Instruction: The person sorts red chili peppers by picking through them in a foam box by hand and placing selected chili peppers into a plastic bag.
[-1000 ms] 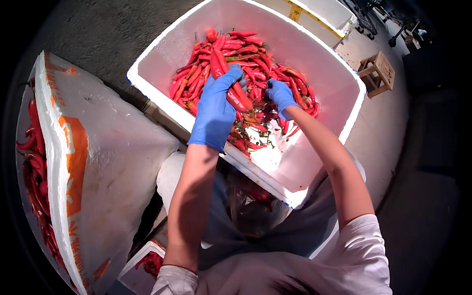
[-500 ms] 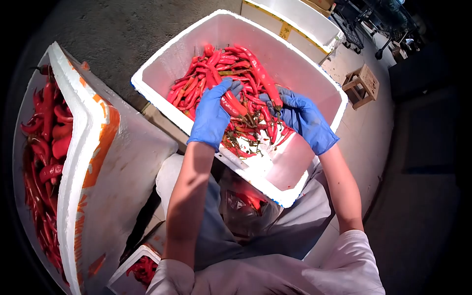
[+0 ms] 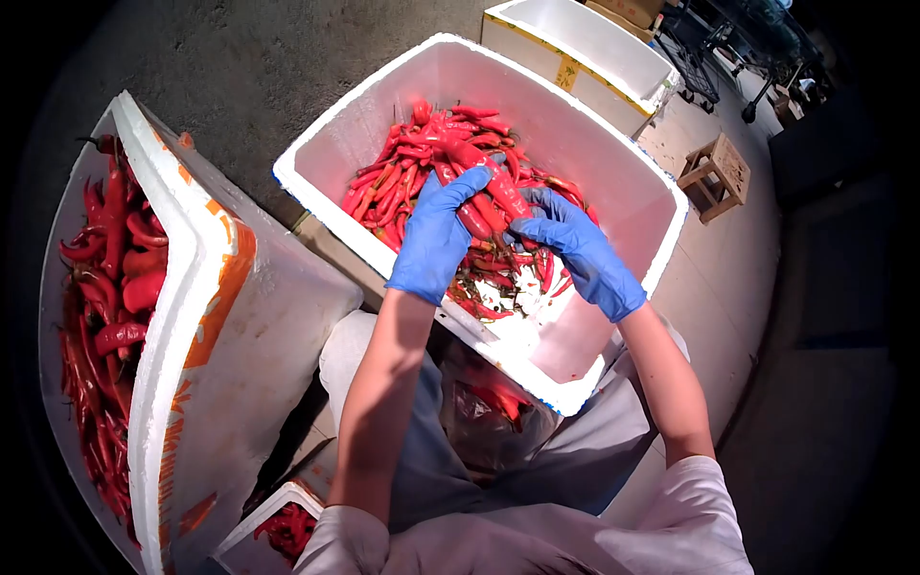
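Observation:
My left hand (image 3: pixel 431 235), in a blue glove, is closed around a few large red chili peppers (image 3: pixel 505 192) with their stem ends pointing toward me. My right hand (image 3: pixel 580 251), gloved in blue too, has its fingers curled at the stem end of the pepper on the right; its fingertips are partly hidden. Both hands are over a white foam box (image 3: pixel 441 81) tilted across my lap. Inside it lies a heap of smaller red chili peppers (image 3: pixel 388 187), with loose stems and small peppers (image 3: pixel 479 302) near the closer wall.
On the left stands another foam box (image 3: pixel 225 316) full of red peppers (image 3: pixel 110 249). A smaller box (image 3: pixel 254 527) of peppers sits at the lower left. Below my box is a clear plastic bag (image 3: pixel 479 422) with peppers. Behind are a foam box (image 3: pixel 585 48) and a wooden stool (image 3: pixel 717 177).
My right hand has brought its large pepper leftward against those in my left hand; they now lie side by side. The view has shifted slightly.

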Available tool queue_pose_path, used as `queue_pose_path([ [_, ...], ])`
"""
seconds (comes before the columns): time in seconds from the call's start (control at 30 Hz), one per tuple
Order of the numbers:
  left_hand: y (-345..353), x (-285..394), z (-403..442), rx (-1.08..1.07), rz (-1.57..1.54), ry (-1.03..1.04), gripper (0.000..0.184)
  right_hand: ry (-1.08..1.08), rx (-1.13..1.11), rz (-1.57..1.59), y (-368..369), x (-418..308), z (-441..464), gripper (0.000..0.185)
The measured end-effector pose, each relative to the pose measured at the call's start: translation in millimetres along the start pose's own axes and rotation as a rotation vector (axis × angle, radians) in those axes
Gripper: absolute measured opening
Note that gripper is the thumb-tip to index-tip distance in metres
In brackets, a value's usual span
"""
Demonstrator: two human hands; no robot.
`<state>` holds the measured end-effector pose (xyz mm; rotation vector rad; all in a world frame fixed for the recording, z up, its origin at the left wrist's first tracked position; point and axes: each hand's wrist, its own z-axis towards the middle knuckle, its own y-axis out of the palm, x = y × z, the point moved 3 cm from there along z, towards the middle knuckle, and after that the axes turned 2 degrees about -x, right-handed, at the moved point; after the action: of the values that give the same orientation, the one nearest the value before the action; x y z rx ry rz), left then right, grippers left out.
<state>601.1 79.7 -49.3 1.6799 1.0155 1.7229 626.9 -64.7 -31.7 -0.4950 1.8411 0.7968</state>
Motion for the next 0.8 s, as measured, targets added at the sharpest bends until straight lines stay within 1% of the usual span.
queue_pose_path([
  [0.03,1.0,-0.8,-0.8,-0.002,0.004,0.001,0.04,-0.046,0.111,-0.128,-1.3,-1.7,-0.7,0.041],
  [0.07,0.1,-2.0,-1.6,0.027,0.003,0.02,0.04,-0.096,0.152,-0.265,-5.8,4.2,2.6,0.043],
  [0.1,-1.4,-4.0,-1.8,0.058,0.0,0.037,0.04,-0.097,0.151,-0.264,-5.8,11.7,5.6,0.043],
  [0.17,-4.7,-10.6,-1.8,0.07,0.012,0.012,0.039,-0.461,0.362,-0.911,-2.2,14.5,4.7,0.046],
  [0.2,-9.9,-15.3,-1.9,0.132,-0.002,-0.04,0.036,-0.674,0.299,-1.032,5.4,11.6,3.2,0.049],
  [0.23,-15.3,-20.3,-1.4,0.193,-0.017,-0.093,0.033,-0.636,0.231,-0.966,6.8,11.7,3.6,0.043],
  [0.3,-27.4,-17.3,4.7,0.289,-0.125,-0.075,0.021,-0.518,0.065,-0.83,-3.1,-1.5,12.0,0.032],
  [0.33,-26.2,-11.8,2.9,0.376,-0.108,-0.053,0.02,-0.495,0.206,-0.601,-19.4,-5.9,18.5,0.024],
  [0.37,-27.0,-7.6,0.6,0.464,-0.09,-0.031,0.019,-0.389,0.406,-0.512,-40.0,-13.5,23.6,0.022],
  [0.4,-34.9,-7.0,2.3,0.475,-0.109,-0.062,0.018,-0.513,0.502,-0.554,-75.0,-8.9,41.9,0.022],
  [0.47,-30.3,-5.8,0.9,0.488,-0.107,-0.053,0.019,-0.351,0.608,-0.846,-140.9,7.7,63.2,0.022],
  [0.5,-27.9,-5.6,-0.5,0.478,-0.091,-0.04,0.019,-0.35,0.61,-0.849,-158.7,19.0,66.3,0.022],
  [0.57,-22.1,-5.0,-0.6,0.488,-0.093,-0.055,0.019,0.132,0.538,-1.323,-184.3,51.3,78.8,0.023],
  [0.6,-21.2,-5.7,0.1,0.498,-0.093,-0.072,0.019,0.134,0.536,-1.317,-191.1,64.1,85.6,0.023],
  [0.67,-22.7,-8.9,1.6,0.502,-0.087,-0.074,0.019,0.057,0.391,-1.512,-196.8,86.3,97.1,0.027],
  [0.7,-23.7,-9.7,2.7,0.503,-0.088,-0.068,0.018,0.059,0.39,-1.507,-198.1,91.5,108.0,0.027],
  [0.8,-22.1,-13.1,2.6,0.458,-0.076,-0.08,0.019,-0.102,0.532,-1.23,-190.3,106.1,146.5,0.032],
])
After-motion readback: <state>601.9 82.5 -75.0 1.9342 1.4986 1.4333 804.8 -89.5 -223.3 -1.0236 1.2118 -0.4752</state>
